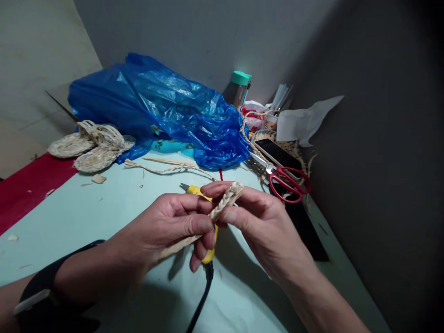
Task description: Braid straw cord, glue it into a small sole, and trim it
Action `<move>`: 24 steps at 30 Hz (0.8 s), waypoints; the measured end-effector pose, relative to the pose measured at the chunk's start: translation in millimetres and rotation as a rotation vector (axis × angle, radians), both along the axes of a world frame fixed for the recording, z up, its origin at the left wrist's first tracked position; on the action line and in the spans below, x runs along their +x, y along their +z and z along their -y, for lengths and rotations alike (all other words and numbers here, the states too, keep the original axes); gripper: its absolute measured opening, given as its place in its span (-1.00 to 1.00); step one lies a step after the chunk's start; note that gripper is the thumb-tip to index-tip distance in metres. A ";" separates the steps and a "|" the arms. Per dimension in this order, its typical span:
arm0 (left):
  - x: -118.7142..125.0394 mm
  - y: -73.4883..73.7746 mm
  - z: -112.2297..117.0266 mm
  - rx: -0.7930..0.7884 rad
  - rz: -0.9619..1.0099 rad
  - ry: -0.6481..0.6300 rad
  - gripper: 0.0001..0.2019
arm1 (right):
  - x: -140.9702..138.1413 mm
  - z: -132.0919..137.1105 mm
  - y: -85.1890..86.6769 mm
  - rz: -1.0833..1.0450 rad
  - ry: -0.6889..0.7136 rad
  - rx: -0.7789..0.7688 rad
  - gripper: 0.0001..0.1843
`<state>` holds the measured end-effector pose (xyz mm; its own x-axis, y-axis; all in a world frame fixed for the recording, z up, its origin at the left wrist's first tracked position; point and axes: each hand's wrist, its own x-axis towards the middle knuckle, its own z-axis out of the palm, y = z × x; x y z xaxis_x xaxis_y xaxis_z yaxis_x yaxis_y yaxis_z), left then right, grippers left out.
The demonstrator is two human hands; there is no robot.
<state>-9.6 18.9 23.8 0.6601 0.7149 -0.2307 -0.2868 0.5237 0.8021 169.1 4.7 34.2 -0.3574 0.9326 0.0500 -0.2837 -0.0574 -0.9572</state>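
A braided straw cord [225, 201] runs between both my hands over the pale green table [86, 208]. My left hand [163, 231] is closed round the cord's lower part and also grips a yellow tool [208, 252] with a black cable. The tool's metal tip [185, 187] pokes out behind my fingers. My right hand [256, 217] pinches the folded end of the braid between thumb and fingers. A black band sits on my left wrist [41, 286].
A blue plastic bag [166, 111] lies at the back, woven straw pieces [93, 145] to its left. Red-handled scissors [286, 180] rest on a dark tray at the right. A teal-capped bottle [239, 88], tissue and loose straw strands [166, 167] stand by the grey wall.
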 end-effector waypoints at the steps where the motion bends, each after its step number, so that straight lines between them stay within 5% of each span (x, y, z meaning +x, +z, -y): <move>1: 0.4 0.5 0.3 0.017 -0.021 0.027 -0.81 | -2.0 0.8 0.0 0.039 -0.012 0.031 -0.84; 8: 0.7 2.8 -2.9 0.059 -0.130 0.137 -0.90 | -5.1 5.5 1.7 0.469 -0.315 0.417 -0.93; 16: -3.3 3.9 -6.9 0.145 -0.296 0.080 -0.83 | 0.3 3.7 3.6 0.507 -0.212 0.586 -0.87; 24: -3.7 10.1 -6.4 0.130 -0.362 0.134 -0.85 | 0.3 8.6 -2.4 0.684 -0.294 0.991 -0.79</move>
